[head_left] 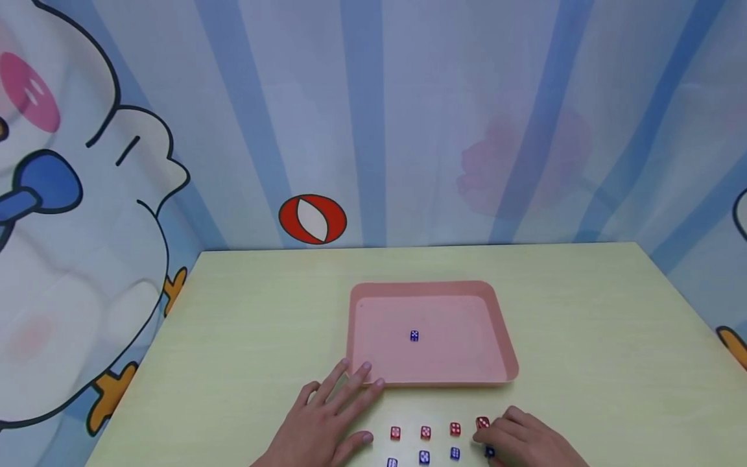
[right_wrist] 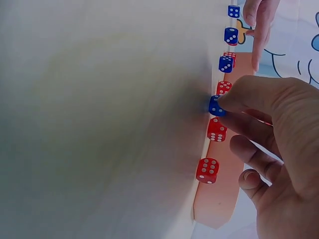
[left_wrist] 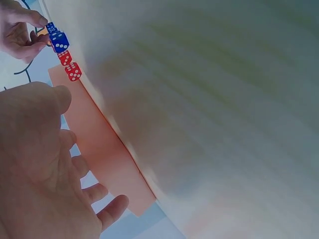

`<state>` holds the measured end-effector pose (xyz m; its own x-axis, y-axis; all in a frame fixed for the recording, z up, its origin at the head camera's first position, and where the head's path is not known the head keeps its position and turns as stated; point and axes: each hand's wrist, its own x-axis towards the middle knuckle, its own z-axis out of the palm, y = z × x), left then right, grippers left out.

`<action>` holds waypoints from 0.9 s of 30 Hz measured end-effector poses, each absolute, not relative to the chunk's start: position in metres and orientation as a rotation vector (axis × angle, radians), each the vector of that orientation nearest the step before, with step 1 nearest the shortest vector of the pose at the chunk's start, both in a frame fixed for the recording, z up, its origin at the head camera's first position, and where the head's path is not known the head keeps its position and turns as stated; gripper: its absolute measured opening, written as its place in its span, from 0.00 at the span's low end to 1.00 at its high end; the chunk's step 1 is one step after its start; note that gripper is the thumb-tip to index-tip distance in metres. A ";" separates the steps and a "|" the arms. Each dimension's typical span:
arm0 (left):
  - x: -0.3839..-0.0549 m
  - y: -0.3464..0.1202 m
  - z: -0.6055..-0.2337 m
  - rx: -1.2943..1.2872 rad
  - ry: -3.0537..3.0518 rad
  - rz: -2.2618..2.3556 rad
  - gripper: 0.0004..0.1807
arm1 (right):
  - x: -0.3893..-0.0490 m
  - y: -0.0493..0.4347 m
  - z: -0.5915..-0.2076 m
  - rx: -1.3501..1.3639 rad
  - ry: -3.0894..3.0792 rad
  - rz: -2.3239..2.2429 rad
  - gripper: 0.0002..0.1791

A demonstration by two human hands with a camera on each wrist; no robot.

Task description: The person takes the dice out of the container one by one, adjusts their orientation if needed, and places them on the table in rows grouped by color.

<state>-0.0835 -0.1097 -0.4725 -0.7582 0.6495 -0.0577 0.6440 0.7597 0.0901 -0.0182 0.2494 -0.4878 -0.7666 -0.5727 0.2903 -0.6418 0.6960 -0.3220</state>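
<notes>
My right hand [head_left: 522, 438] pinches a blue die [right_wrist: 216, 106] between thumb and forefinger at the right end of the near row. The die is partly covered by the fingers in the head view. A red die [head_left: 482, 422] lies just beyond those fingertips. My left hand [head_left: 332, 415] is spread flat, its fingertips at the near left corner of a pink tray [head_left: 432, 290]. The left palm and loosely bent fingers show in the left wrist view, holding nothing. Inside the tray sits one blue die [head_left: 414, 336].
Between the hands lie two rows of dice: several red ones, such as this red die [head_left: 426, 432], and nearer several blue ones, such as this blue die [head_left: 424, 457]. The pale table [head_left: 262, 311] ends at a printed blue curtain [head_left: 420, 130].
</notes>
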 end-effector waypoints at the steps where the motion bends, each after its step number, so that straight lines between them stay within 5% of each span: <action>1: -0.084 -0.110 -0.473 1.058 2.870 0.095 0.38 | -0.018 0.249 -0.487 0.980 -2.737 0.615 0.16; 14: -0.085 -0.110 -0.473 1.055 2.873 0.082 0.38 | -0.023 0.236 -0.482 0.965 -2.469 0.491 0.06; 18: -0.085 -0.111 -0.473 1.052 2.856 0.105 0.38 | -0.031 0.233 -0.480 1.002 -2.374 0.443 0.17; 23: -0.085 -0.111 -0.474 1.065 2.845 0.118 0.38 | -0.039 0.228 -0.474 0.993 -2.414 0.399 0.09; 27: -0.086 -0.111 -0.474 1.075 2.852 0.117 0.38 | -0.046 0.223 -0.470 0.979 -2.441 0.394 0.15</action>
<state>-0.0855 -0.1111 -0.4739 -0.7480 0.6612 -0.0580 0.6542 0.7492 0.1038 -0.0457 0.2229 -0.4697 -0.6301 -0.5687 0.5287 -0.7063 0.7027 -0.0859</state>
